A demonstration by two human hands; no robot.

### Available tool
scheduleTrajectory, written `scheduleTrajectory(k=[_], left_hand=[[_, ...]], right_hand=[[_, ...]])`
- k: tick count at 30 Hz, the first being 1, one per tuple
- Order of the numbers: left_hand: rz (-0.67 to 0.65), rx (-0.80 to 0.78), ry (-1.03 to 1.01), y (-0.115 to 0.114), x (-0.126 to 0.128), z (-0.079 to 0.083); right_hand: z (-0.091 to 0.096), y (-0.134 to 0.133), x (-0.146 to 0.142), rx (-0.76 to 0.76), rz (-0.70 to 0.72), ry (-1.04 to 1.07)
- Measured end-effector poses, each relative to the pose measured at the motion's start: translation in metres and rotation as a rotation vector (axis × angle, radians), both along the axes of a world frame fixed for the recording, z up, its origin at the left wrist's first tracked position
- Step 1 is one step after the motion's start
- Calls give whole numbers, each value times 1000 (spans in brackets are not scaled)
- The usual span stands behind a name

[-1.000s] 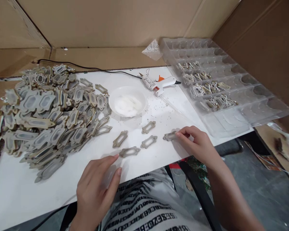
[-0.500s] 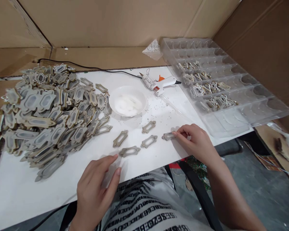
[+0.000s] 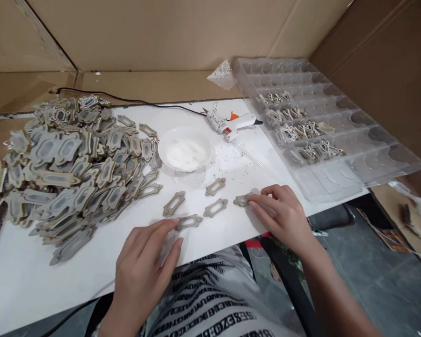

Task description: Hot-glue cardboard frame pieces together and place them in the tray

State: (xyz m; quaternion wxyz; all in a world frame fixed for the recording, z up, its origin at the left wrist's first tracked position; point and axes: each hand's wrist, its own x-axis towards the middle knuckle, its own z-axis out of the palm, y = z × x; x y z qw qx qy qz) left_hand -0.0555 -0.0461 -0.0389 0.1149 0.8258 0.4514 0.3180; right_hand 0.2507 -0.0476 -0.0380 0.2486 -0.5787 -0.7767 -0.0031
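frame pieces lie loose on the white tabletop (image 3: pixel 91 262) near its front edge, five of them apart from the big pile of frame pieces (image 3: pixel 70 164) at the left. the right hand (image 3: pixel 284 217) pinches the rightmost frame piece (image 3: pixel 241 200) at its right end, its long axis running left-right, slightly tilted. the left hand (image 3: pixel 143 262) lies flat with fingers released, its fingertips touching the nearest frame piece (image 3: pixel 188 221). three more sit between and behind. open tabletop lies ahead toward the white bowl (image 3: pixel 185 149); the glue gun (image 3: pixel 231 123) and clear compartment tray (image 3: pixel 389 159) sit well apart, to the right.
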Motion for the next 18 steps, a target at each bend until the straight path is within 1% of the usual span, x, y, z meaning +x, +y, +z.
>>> scheduleTrajectory(k=[6, 9, 14, 16, 18], left_hand=[[-47, 35, 136, 15, 8, 7], [-46, 33, 147, 17, 9, 6], [-38, 11, 133, 16, 9, 2], [-34, 10, 128, 17, 9, 1], [-32, 17, 133, 19, 9, 1]], right_hand=[[0, -2, 6, 9, 6, 49], [-1, -3, 10, -10, 34, 35], [-5, -8, 15, 3, 62, 13], [-6, -10, 16, 7, 49, 38], [-6, -10, 19, 21, 2, 89]])
